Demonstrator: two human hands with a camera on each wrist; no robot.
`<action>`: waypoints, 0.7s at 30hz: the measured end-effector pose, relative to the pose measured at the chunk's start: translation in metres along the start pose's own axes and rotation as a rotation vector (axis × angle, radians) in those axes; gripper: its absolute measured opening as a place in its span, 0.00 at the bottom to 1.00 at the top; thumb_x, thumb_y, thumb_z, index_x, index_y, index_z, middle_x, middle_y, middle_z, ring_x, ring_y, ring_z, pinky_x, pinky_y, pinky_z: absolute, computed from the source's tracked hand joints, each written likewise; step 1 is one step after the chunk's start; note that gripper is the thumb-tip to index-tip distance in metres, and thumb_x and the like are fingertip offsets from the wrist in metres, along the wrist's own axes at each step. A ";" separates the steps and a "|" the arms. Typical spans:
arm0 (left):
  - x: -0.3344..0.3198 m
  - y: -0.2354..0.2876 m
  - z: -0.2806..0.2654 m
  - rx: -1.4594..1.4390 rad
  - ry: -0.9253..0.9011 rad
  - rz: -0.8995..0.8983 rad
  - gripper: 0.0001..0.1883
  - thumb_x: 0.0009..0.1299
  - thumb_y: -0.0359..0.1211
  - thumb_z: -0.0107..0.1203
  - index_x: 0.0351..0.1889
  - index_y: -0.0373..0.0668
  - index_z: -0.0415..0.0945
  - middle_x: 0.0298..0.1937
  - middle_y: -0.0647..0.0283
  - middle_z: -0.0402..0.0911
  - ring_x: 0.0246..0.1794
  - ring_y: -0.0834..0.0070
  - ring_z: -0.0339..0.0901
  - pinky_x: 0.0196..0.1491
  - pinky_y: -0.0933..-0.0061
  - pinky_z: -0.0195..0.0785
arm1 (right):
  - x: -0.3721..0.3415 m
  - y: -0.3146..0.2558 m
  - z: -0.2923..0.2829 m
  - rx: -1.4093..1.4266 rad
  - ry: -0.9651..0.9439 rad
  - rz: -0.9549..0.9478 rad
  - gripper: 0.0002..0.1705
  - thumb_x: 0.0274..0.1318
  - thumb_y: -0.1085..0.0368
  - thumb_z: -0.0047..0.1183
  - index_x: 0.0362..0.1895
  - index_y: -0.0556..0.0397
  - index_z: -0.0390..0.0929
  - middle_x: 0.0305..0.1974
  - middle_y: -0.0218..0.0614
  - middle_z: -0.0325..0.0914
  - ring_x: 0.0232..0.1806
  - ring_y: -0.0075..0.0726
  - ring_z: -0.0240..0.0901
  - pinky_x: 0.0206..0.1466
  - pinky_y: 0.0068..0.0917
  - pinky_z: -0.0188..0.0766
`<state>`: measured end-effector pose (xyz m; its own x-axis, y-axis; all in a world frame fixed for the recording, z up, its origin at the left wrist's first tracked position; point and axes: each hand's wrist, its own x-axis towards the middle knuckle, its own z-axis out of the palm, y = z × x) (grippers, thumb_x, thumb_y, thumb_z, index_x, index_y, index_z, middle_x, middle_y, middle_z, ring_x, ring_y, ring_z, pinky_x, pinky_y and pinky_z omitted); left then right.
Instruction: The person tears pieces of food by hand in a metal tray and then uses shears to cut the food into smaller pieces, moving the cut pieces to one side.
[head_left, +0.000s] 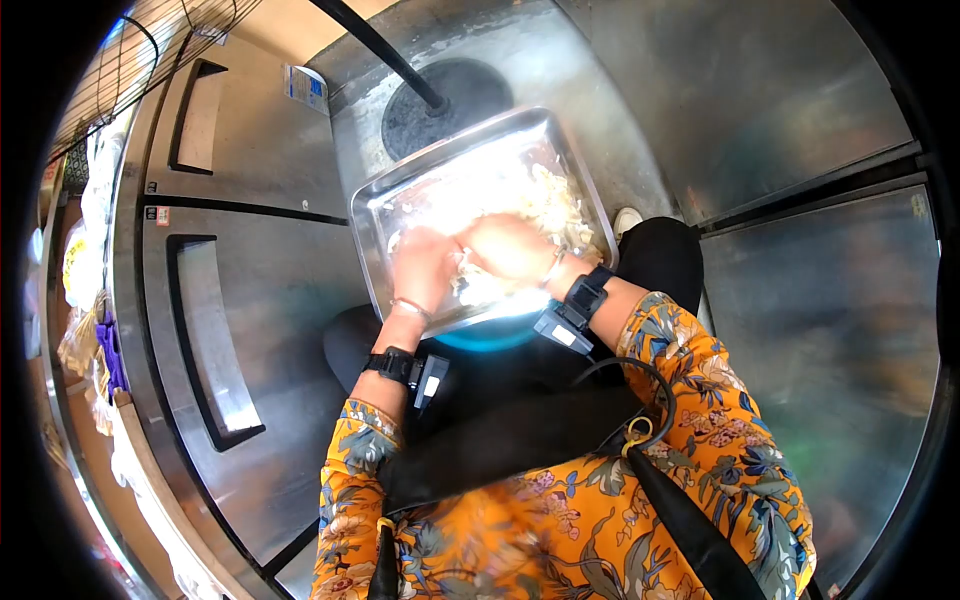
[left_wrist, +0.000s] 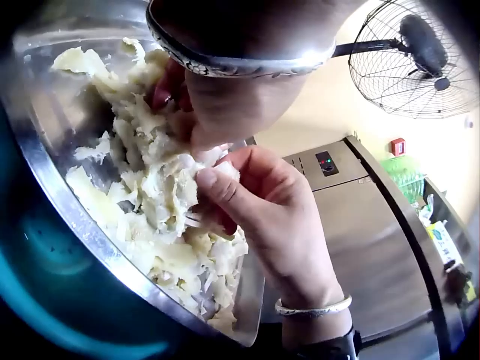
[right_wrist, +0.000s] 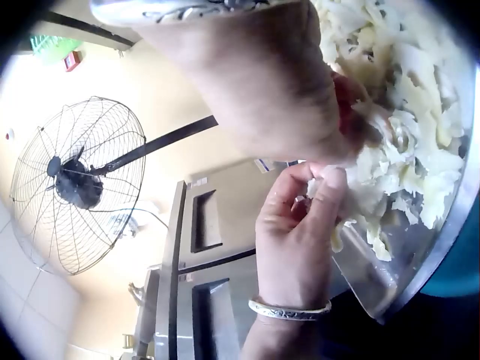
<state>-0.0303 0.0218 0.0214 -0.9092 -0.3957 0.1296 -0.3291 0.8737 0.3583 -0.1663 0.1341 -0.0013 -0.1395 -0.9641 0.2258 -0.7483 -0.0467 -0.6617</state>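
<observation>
A shallow metal tray (head_left: pixel 366 262) full of pale, ragged torn food pieces (left_wrist: pixel 154 180) lies before the person's lap. Over it, my left hand (head_left: pixel 424 268) and right hand (head_left: pixel 508 248) work close together, their fingertips nearly meeting. In the right wrist view, the left hand (right_wrist: pixel 296 236) pinches a pale piece between thumb and forefinger. The left wrist view shows the right hand (left_wrist: pixel 274 214) with its thumb pressed on a whitish piece (left_wrist: pixel 227 171) against the fingers. Glare washes out much of the tray in the head view.
Beneath the tray is a blue basin (head_left: pixel 490 334). Steel cabinets stand on the left (head_left: pixel 240 300) and right (head_left: pixel 810 360). A stand fan's round base (head_left: pixel 450 95) sits just beyond the tray, its caged head (right_wrist: pixel 79 184) higher up.
</observation>
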 end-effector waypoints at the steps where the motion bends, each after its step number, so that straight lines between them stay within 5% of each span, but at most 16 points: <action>1: 0.000 0.003 0.000 0.047 0.023 -0.003 0.03 0.54 0.32 0.56 0.24 0.44 0.79 0.29 0.55 0.77 0.35 0.55 0.73 0.41 0.56 0.66 | 0.000 0.000 0.002 -0.001 0.015 -0.003 0.08 0.47 0.65 0.48 0.30 0.53 0.77 0.29 0.48 0.76 0.34 0.57 0.73 0.39 0.45 0.70; 8: 0.014 0.018 -0.017 0.038 0.075 -0.078 0.08 0.56 0.32 0.50 0.23 0.47 0.81 0.25 0.56 0.80 0.30 0.55 0.79 0.37 0.60 0.70 | 0.003 0.011 0.009 0.363 0.345 0.022 0.04 0.48 0.69 0.50 0.27 0.57 0.73 0.24 0.50 0.74 0.28 0.54 0.73 0.34 0.41 0.69; 11: 0.017 0.004 -0.011 0.015 0.081 -0.123 0.08 0.56 0.32 0.50 0.23 0.47 0.82 0.25 0.56 0.80 0.30 0.56 0.78 0.38 0.61 0.70 | 0.003 0.009 0.001 0.503 0.295 0.158 0.04 0.47 0.71 0.52 0.28 0.57 0.72 0.24 0.48 0.74 0.28 0.53 0.73 0.34 0.39 0.69; 13: 0.015 -0.011 -0.004 -0.060 0.060 -0.187 0.07 0.56 0.32 0.56 0.32 0.45 0.80 0.33 0.57 0.78 0.36 0.60 0.76 0.44 0.64 0.68 | 0.005 0.008 0.000 0.564 0.343 0.254 0.03 0.47 0.71 0.52 0.27 0.57 0.72 0.24 0.47 0.74 0.28 0.52 0.72 0.35 0.39 0.69; 15: 0.011 -0.023 0.003 -0.172 0.049 -0.319 0.19 0.55 0.32 0.64 0.46 0.44 0.76 0.45 0.56 0.72 0.42 0.64 0.73 0.48 0.68 0.67 | 0.009 0.015 0.000 0.536 0.447 0.283 0.03 0.47 0.71 0.52 0.27 0.57 0.72 0.26 0.47 0.74 0.29 0.53 0.72 0.36 0.39 0.69; 17: 0.002 -0.022 0.001 -0.031 0.175 -0.174 0.29 0.51 0.32 0.68 0.53 0.46 0.71 0.50 0.56 0.69 0.50 0.61 0.70 0.53 0.66 0.65 | 0.015 0.034 0.011 0.421 0.604 0.253 0.05 0.47 0.69 0.52 0.29 0.58 0.72 0.27 0.48 0.75 0.30 0.54 0.72 0.37 0.40 0.69; 21: -0.013 -0.021 0.005 -0.107 0.091 -0.120 0.46 0.43 0.29 0.73 0.63 0.50 0.63 0.58 0.54 0.65 0.62 0.57 0.61 0.62 0.64 0.60 | 0.010 0.037 0.020 0.129 0.283 0.293 0.08 0.47 0.68 0.50 0.33 0.58 0.73 0.31 0.51 0.75 0.35 0.57 0.72 0.40 0.43 0.69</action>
<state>-0.0132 0.0102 0.0074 -0.8367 -0.5234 0.1611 -0.4006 0.7855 0.4717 -0.1826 0.1173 -0.0373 -0.5201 -0.8327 0.1902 -0.5659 0.1691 -0.8070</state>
